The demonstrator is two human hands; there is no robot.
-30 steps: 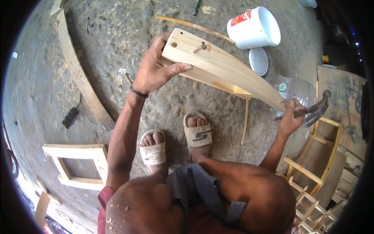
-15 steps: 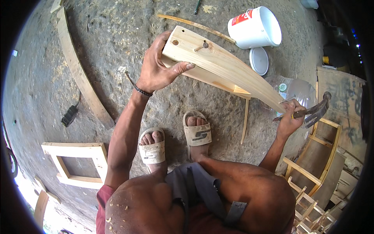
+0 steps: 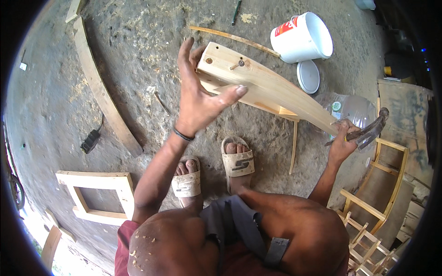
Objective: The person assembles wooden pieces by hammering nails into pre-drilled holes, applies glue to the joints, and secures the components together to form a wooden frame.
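A curved pale wooden frame (image 3: pixel 271 87) is held up over the floor, sloping down to the right. Near its left end a nail (image 3: pixel 237 65) stands out of the wood, beside a dark round spot and a small hole. My left hand (image 3: pixel 200 99) is open at that end: fingers spread past the end, thumb stretched across the frame's face. Whether it touches the wood is hard to tell. At the far right end, my right hand (image 3: pixel 341 141) is closed around a claw hammer (image 3: pixel 375 129) and against the frame's end. The hammer's head points right.
A white bucket (image 3: pixel 294 39) lies tipped beside its round lid (image 3: pixel 308 77). A large clear plastic bottle (image 3: pixel 352 110) is behind my right hand. A small wooden frame (image 3: pixel 99 175) and a curved board (image 3: pixel 103 87) lie at left; more wooden frames (image 3: pixel 391 172) stand at right.
My left hand has loosened from the frame's end, its fingers and thumb spreading wider. My right hand keeps hold of the hammer. The whole view has shifted slightly.
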